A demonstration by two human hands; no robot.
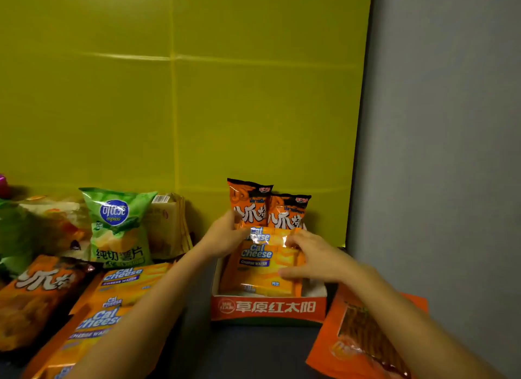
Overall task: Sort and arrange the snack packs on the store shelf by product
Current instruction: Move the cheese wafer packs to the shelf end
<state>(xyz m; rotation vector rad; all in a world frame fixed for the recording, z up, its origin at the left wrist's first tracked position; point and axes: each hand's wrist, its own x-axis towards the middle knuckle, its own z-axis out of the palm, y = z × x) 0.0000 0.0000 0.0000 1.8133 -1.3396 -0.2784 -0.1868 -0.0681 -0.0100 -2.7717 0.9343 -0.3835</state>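
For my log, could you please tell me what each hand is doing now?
Left hand: grips the Cal Cheese pack.
Right hand: open, fingers resting on that pack.

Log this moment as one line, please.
left hand: holds Cal Cheese packs | right hand: touches them | place: red box | behind: orange packs

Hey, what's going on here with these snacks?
A person is sorting snacks. Both hands are at the red display box: the left hand holds the left edge of the Cal Cheese packs standing in it, the right hand rests on their front. Two orange bags stand behind them. Loose wafer packs and a green chip bag sit further left.
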